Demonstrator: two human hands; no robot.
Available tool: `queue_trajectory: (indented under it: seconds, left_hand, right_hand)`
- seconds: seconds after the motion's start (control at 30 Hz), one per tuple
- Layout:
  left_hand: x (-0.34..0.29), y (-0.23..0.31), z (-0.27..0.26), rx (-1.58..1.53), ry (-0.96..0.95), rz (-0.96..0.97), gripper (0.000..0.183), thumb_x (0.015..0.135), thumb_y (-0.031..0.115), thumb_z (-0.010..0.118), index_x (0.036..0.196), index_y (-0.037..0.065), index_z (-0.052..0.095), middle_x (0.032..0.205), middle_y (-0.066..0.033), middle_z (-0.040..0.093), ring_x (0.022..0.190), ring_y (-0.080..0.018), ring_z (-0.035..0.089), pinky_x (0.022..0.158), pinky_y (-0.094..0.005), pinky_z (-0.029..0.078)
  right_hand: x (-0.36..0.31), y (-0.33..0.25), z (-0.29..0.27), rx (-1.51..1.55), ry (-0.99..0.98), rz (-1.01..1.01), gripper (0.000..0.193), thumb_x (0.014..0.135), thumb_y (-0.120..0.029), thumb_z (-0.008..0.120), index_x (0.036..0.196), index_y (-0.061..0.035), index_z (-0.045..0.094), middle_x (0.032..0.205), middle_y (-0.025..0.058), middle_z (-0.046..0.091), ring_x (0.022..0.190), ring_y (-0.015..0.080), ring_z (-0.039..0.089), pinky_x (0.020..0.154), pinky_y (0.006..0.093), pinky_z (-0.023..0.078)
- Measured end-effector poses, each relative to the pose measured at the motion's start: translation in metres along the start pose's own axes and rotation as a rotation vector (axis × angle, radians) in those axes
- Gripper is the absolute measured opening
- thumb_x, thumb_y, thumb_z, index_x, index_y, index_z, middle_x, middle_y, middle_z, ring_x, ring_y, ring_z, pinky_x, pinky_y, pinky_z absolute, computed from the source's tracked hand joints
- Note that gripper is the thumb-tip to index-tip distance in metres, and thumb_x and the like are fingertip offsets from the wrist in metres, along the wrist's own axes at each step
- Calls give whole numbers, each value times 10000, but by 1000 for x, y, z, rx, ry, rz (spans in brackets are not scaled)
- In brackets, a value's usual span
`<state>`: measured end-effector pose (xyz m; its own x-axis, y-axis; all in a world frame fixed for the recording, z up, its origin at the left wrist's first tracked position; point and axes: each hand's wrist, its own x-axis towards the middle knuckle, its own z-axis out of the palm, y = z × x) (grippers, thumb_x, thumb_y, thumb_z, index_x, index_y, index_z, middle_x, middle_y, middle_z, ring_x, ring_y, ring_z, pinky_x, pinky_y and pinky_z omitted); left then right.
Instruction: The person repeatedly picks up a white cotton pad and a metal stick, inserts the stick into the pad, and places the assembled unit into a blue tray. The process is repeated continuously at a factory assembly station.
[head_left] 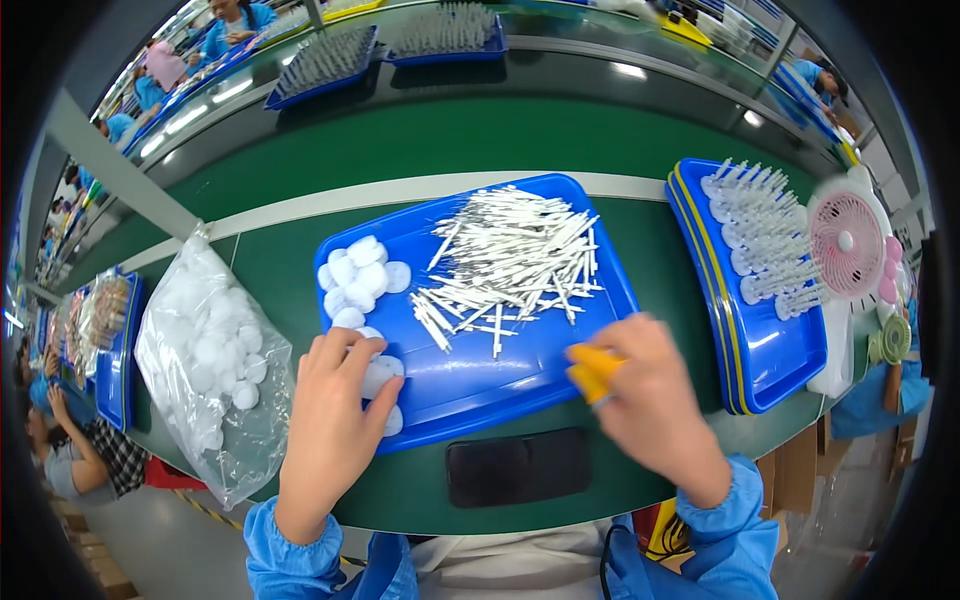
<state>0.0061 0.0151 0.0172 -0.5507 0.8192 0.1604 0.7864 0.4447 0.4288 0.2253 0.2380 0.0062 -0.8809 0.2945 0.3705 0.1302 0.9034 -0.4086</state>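
Bright, even indoor light falls over the table [410, 490]. Lamps glare as white streaks and spots on the dark strip [560, 78] behind it. The blue tray [480, 395] carries a soft sheen, and the clear bag [240, 450] glints. Motion smears the right hand's grip [650, 395] and its yellow tool [596, 370]; the white sticks [520, 250] look fairly crisp. Fisheye distortion bows straight edges, black fills the corners, and the far background is soft.

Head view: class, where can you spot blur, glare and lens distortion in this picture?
Head view: the right hand and the yellow object it holds are blurred, the left hand sharper; head view: bright glare spots on the dark glossy surface toward the top; head view: the green table bows along its near edge, and the corners go black.
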Motion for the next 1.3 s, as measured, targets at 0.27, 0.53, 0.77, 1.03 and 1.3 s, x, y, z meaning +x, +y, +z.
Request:
queue_trajectory:
  seconds: [0.27,0.53,0.77,1.03,1.3]
  left_hand:
    - [-5,-8,-18,-176,-83,-91,351,840,51,838,1152,-40,707,1159,-164,646,1054,-376,663,907,-428,539]
    - [-5,-11,-18,-170,40,-63,298,922,2,773,1205,-65,711,1016,-152,683,890,-298,731,790,-385,578]
    - [5,20,6,-1122,-249,-274,236,1047,-16,655,1274,-82,659,1113,-147,742,940,-222,784,818,-326,658]
    - [8,31,28,-1218,-215,-382,183,1062,6,646,1219,-88,654,1046,-157,766,907,-203,771,782,-325,665]
    - [3,30,37,-909,-47,-129,177,995,-65,683,1172,-80,691,1112,-134,714,921,-181,762,756,-286,655]
  right_hand:
    - [55,-11,50,-196,-115,-286,117,836,-70,731,800,37,759,974,128,606,1013,292,572,875,411,459]
    - [49,-22,36,111,-142,-197,254,759,13,781,1010,53,765,1067,146,662,1033,322,604,869,430,473]
    - [30,-43,20,485,-77,-67,430,713,85,770,1139,42,736,1034,142,659,894,329,613,794,433,474]
    - [20,-34,28,376,-8,-110,491,588,68,765,1078,88,741,1035,144,642,911,324,607,775,442,463]
    - [19,-34,30,494,-73,-52,473,610,86,747,1082,106,730,1006,158,625,892,348,591,769,452,468]
